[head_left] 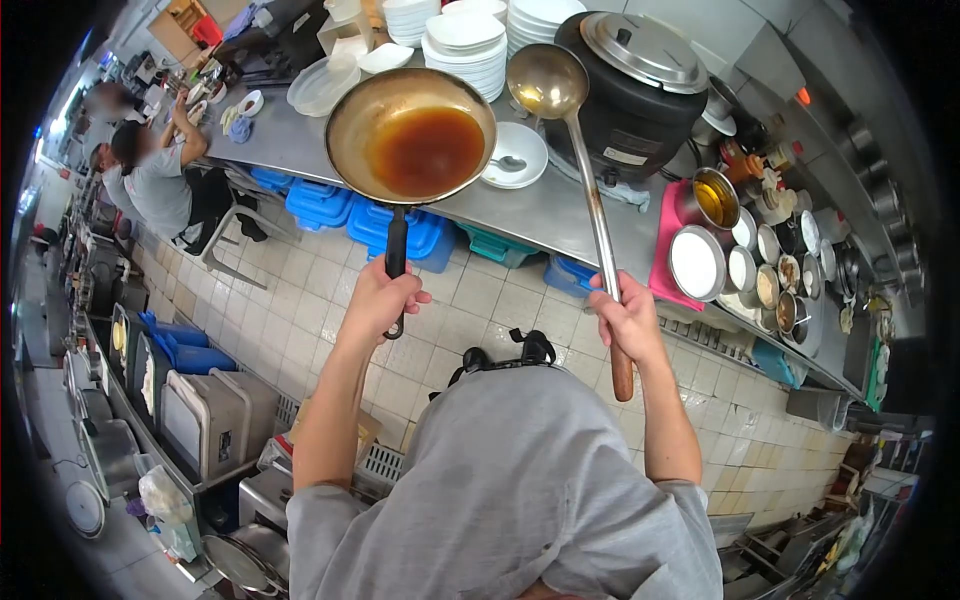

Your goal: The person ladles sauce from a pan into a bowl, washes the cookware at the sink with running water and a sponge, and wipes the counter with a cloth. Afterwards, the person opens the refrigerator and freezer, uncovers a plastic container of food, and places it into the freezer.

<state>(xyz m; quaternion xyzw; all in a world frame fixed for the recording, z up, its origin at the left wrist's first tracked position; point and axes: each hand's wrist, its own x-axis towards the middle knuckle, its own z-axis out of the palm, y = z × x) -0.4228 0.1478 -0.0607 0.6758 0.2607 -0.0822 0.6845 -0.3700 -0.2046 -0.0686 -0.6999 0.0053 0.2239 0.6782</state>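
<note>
My left hand (383,298) is closed around the black handle of a frying pan (352,110). Brown sauce (425,150) lies in the pan, which is in front of the steel counter's edge. In my right hand (628,318) is the long shaft of a metal ladle (590,190), near its wooden end. The ladle's bowl is up by the black soup warmer (625,115), with a little liquid or a yellowish reflection inside; I cannot tell which. Between pan and ladle, a white bowl (530,147) with a spoon in it stands on the counter.
Stacked white plates (465,55) stand behind the pan. To the right, several seasoning bowls (697,265) and a pot of yellow liquid (715,195) crowd the counter. Blue lidded bins (405,235) sit under it. Two people (160,180) are at the far left, one seated.
</note>
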